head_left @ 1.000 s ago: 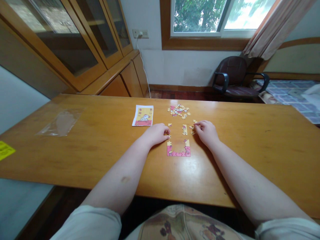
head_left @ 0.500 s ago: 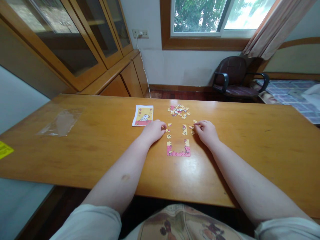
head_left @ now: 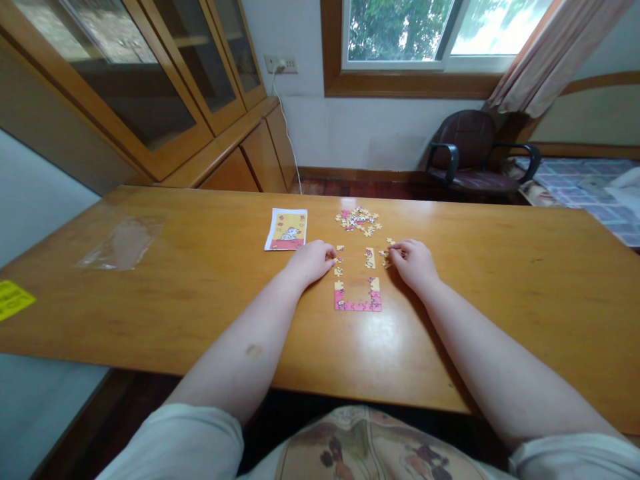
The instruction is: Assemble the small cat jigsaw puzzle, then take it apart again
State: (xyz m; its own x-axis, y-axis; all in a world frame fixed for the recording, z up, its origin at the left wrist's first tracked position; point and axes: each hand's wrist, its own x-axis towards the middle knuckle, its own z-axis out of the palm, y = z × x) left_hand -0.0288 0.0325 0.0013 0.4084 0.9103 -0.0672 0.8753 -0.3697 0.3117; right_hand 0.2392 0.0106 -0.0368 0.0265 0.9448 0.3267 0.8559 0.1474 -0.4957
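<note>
My left hand [head_left: 315, 261] rests on the table with its fingers curled and their tips closed at the edge of a small yellow puzzle piece [head_left: 339, 260]. Other loose edge pieces lie just above and below it. On the opposite side, my right hand [head_left: 414, 261] is bent over a small group of yellow puzzle pieces [head_left: 385, 254], fingertips pinched at them; its fingers partly hide the pieces. Between the hands stands a short joined yellow strip [head_left: 370, 258]. Nearer to me lies a joined U-shaped puzzle border [head_left: 358, 307], pink along the bottom with yellow upper ends.
Beyond the hands is a pile of mixed puzzle pieces [head_left: 357, 220]. A picture card [head_left: 287, 230] with a white animal on yellow and pink lies left of it. A clear plastic bag [head_left: 125, 245] is farther left on the wooden table [head_left: 200, 293]. An office chair [head_left: 467, 153] stands behind.
My left hand has shifted very slightly right, toward the small yellow piece. The right hand stays over its group, and the puzzle parts look the same.
</note>
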